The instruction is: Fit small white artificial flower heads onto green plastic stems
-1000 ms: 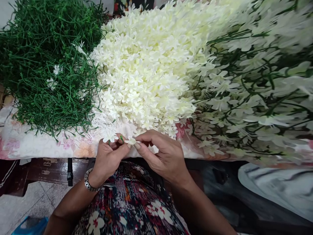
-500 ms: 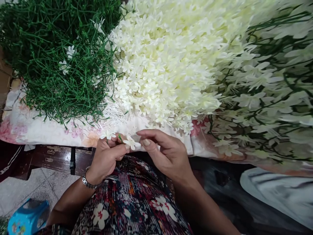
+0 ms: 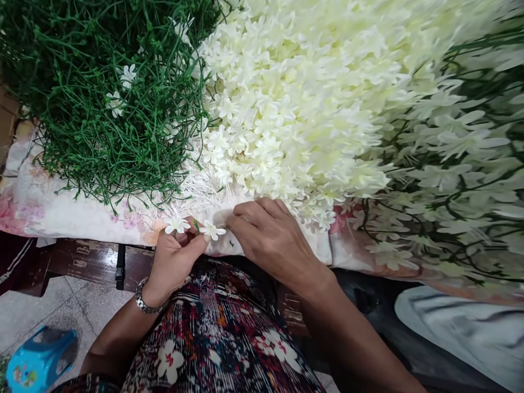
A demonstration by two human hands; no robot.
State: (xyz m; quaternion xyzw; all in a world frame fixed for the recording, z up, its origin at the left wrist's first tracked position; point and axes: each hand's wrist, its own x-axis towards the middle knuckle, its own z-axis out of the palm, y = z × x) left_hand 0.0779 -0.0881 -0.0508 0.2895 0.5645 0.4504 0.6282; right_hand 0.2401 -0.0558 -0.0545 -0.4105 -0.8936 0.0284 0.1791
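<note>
My left hand (image 3: 178,256) is closed in a pinch on a green artificial flower stem (image 3: 196,225) at the cloth's front edge. White blossoms stand out from its fingers: one flower (image 3: 177,224) on the left and another flower (image 3: 212,231) by the thumb tip. My right hand (image 3: 270,234) is just right of them, back upward, with curled fingers pressed together over the cloth. What its fingertips hold, if anything, I cannot make out. Beyond this hand lies a big heap of loose white petals (image 3: 286,125).
A pile of green plastic stems (image 3: 114,120) fills the back left, with a few white flowers on it. White thread-like pieces (image 3: 194,191) lie between the heaps. Finished-looking flower sprays (image 3: 446,180) lie right on the floral cloth (image 3: 94,218). A blue stool (image 3: 39,360) stands lower left.
My right hand has turned back upward and moved off the blossom toward the petal heap, its fingers curling down. My left hand keeps its pinch on the stem. The view has shifted slightly.
</note>
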